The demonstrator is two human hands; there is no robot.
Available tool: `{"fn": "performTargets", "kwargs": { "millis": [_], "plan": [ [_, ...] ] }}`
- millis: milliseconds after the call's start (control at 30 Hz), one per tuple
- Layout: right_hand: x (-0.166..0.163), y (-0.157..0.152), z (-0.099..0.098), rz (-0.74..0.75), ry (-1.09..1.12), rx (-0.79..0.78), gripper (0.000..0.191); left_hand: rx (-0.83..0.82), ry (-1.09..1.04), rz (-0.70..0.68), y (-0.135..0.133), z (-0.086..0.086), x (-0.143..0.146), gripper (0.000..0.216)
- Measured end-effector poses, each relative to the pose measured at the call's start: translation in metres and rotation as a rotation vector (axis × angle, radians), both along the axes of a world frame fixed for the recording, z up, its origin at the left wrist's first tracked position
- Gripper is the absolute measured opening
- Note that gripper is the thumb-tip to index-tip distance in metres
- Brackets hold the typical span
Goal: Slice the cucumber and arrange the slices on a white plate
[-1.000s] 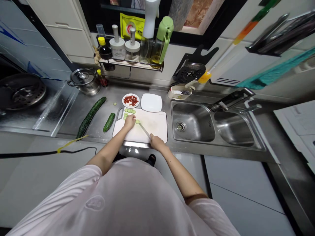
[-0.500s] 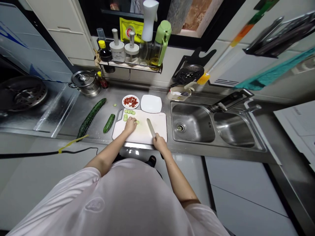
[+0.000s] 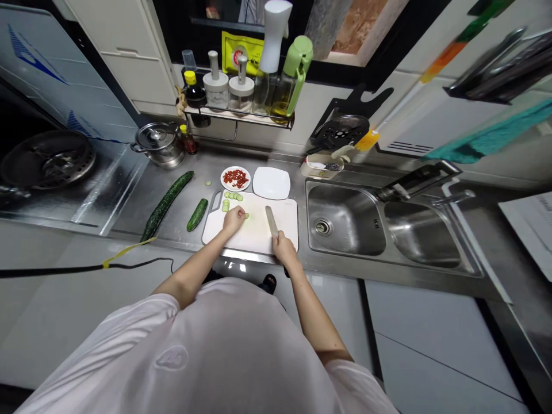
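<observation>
Knife (image 3: 271,220) in right hand (image 3: 284,248), cucumber slices (image 3: 233,196)

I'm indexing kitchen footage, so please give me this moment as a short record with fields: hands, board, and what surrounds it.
Left hand: at a cucumber slice; grip unclear
Right hand: holding a knife, blade pointing away from the person, over the cutting board
Board's far left corner: more slices, grouped
Left of board: shorter cucumber, then a longer cucumber
Behind board: round plate of red pieces, beside a white dish
Right of board: double sink
</observation>
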State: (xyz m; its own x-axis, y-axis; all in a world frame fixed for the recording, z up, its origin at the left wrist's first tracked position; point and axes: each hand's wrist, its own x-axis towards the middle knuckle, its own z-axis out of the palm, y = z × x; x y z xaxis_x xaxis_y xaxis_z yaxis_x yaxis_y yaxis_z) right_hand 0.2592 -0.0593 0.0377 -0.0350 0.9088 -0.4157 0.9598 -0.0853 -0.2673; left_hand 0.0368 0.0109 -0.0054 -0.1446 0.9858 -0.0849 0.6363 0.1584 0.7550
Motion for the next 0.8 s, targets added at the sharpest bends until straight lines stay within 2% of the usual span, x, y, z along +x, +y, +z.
{"fn": "performTargets", "kwargs": {
  "millis": [233, 500, 800],
  "plan": [
    [-0.004, -0.001, -0.001, 0.004, -0.030, -0.012, 0.032, 0.038, -0.031, 0.070, -0.018, 0.001, -0.016, 0.007],
    [-0.006, -0.002, 0.004, -0.012, -0.017, -0.036, 0.034, 0.078, 0.030, 0.282, -0.013, 0.000, -0.050, 0.016],
    [-0.009, -0.004, 0.007, -0.002, -0.028, -0.044, 0.033, -0.006, 0.272, 0.249, -0.013, 0.013, -0.057, 0.020]
  ]
}}
